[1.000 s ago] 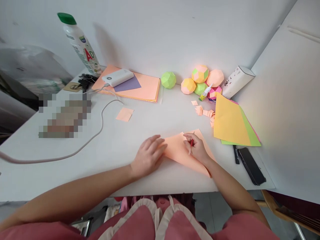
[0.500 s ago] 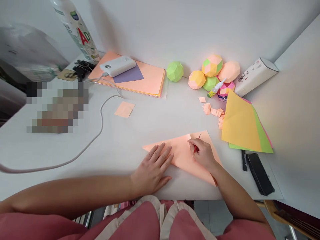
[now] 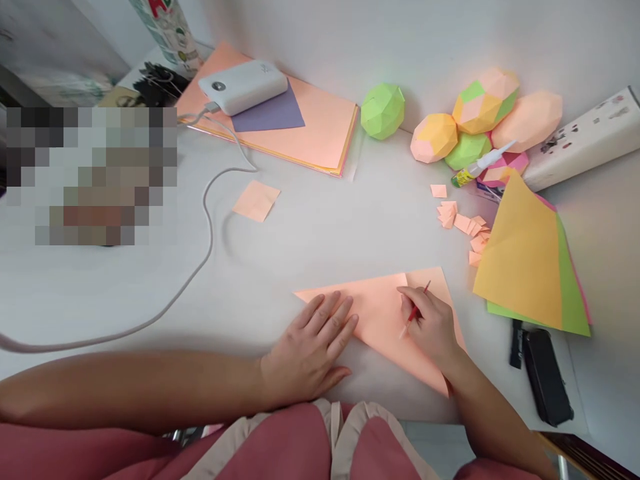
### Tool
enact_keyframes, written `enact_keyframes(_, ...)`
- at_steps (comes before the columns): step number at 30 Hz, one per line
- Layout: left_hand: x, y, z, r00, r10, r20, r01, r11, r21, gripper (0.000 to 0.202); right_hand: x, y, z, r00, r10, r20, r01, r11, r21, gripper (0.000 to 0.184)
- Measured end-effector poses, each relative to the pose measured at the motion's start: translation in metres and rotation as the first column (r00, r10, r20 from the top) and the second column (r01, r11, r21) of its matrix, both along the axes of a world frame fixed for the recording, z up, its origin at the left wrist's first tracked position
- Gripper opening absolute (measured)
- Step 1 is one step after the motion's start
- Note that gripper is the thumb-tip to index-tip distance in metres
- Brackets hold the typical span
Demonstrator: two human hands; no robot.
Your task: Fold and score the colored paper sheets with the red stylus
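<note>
My right fingers are closed around a slim red tool, its long axis slanting so the thin tip points away and right, the pale end back toward me and left. My left fingers lie spread, flat on the folded peach sheet under both hands. Its sharpest corner points left, past my left fingertips; its long axis runs from there down toward my right wrist. Beyond my right fingers lie peach scraps on the worktop; right of them, a yellow sheet.
</note>
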State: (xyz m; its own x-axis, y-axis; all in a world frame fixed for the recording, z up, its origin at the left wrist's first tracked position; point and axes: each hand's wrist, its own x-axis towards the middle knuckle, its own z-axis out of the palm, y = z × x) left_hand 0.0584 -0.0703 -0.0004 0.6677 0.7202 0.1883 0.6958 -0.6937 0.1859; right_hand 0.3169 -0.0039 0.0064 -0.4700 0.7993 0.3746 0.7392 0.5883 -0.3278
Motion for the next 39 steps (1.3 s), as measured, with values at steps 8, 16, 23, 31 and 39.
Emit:
enact_keyframes(8,-0.003,0.000,0.002,1.000,0.020,-0.014,-0.020,1.000,-0.004,0.065,0.001,0.003,0.002,0.998,0.005,0.070,-0.007,1.000,0.028,0.036)
enact_keyframes(16,-0.006,0.001,0.003,0.999,0.010,-0.048,-0.014,0.997,-0.082,0.067,0.003,0.004,0.006,0.991,0.012,0.131,-0.017,0.999,0.037,0.038)
enact_keyframes(23,-0.007,0.000,0.007,0.996,0.021,-0.084,-0.029,0.995,-0.093,0.065,0.002,0.004,0.009,0.992,-0.017,0.127,0.019,1.000,-0.013,0.035)
enact_keyframes(31,-0.007,-0.002,0.012,0.987,0.050,-0.153,-0.069,0.991,-0.119,0.068,0.001,0.004,0.011,0.989,-0.026,0.147,0.032,0.999,-0.039,0.029)
enact_keyframes(39,-0.007,-0.003,0.011,0.985,0.061,-0.164,-0.079,0.991,-0.104,0.071,0.001,0.005,0.011,0.984,-0.014,0.176,0.016,1.000,-0.014,0.030)
